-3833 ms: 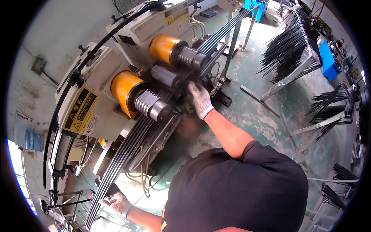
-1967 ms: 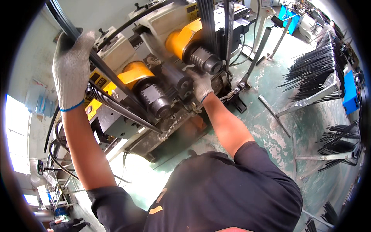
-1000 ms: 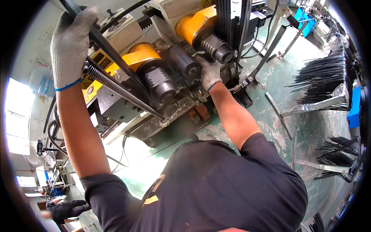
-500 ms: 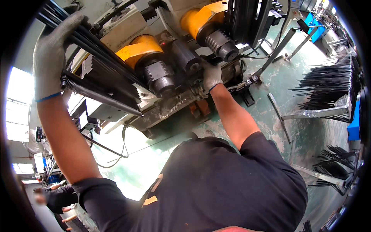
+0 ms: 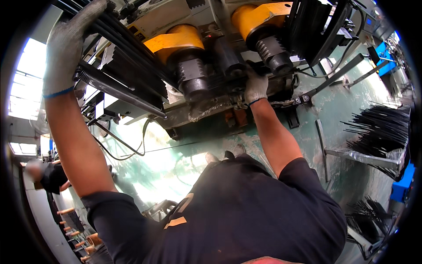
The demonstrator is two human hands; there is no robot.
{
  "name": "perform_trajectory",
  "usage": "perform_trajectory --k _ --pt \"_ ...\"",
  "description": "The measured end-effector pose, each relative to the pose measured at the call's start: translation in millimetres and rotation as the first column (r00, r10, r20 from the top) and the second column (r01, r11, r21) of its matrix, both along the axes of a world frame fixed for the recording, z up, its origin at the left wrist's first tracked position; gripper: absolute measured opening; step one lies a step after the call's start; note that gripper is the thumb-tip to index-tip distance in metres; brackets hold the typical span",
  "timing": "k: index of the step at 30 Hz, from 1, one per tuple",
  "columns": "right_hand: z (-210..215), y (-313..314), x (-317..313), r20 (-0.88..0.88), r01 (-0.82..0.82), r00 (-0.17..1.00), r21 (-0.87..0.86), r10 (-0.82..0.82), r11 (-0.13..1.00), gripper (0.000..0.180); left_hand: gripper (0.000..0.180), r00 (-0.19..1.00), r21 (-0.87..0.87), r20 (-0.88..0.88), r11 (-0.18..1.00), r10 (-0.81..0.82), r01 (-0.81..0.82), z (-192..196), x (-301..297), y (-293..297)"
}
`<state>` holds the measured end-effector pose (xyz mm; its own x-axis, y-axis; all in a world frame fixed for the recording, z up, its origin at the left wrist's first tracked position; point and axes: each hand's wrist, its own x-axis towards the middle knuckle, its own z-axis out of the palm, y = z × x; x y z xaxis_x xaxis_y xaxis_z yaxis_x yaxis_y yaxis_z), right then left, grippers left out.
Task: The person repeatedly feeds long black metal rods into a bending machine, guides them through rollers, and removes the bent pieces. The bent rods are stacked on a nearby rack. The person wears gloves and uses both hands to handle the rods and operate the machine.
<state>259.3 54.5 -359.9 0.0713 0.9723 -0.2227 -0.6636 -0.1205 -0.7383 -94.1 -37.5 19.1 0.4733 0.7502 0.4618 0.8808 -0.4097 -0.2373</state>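
Note:
My left hand [image 5: 66,50], in a grey-white glove with a blue cuff edge, is raised at the upper left. Its fingers curl over a bundle of long black rods [image 5: 121,44], which slants down toward the machine. Below that wrist runs a coil spring on a dark bar [image 5: 112,90]. My right hand [image 5: 256,87], gloved as well, reaches into the machine between a black cylinder [image 5: 231,59] and a toothed metal roller [image 5: 271,49]. Dark parts and shadow hide its fingertips. Another toothed roller [image 5: 192,72] sits below a yellow housing [image 5: 178,39], between my hands.
More black rods [image 5: 305,33] stand at the machine's right side. Racks of thin black rods [image 5: 380,130] stand on the green floor [image 5: 303,132] at the right. A looped cable [image 5: 143,141] hangs below the machine. Another person [image 5: 50,176] is at the far left.
The view has shifted, so the machine sits farther right and my shoes now show. Both hands keep about the same places on the rods and at the machine.

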Motion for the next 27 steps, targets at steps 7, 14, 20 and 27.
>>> perform_trajectory --k 7,14,20,27 --pt "-5 6 5 0.092 -0.022 0.996 0.033 0.019 0.999 0.029 0.036 0.763 -0.237 0.604 0.966 0.230 -0.104 -1 26 -10" --pt "10 0 5 -0.011 -0.015 1.000 -0.076 0.014 0.997 0.038 0.044 0.765 -0.255 0.572 0.950 0.297 -0.178 0 61 -14" --pt "40 -16 6 -0.125 -0.137 0.986 -0.219 0.111 0.966 0.036 0.033 0.870 -0.210 0.411 0.957 0.272 -0.200 1 39 -11" --pt "0 -32 25 0.052 0.128 0.989 0.149 -0.137 0.981 0.033 0.050 0.957 0.030 0.291 0.999 0.018 -0.028 -4 41 -60"
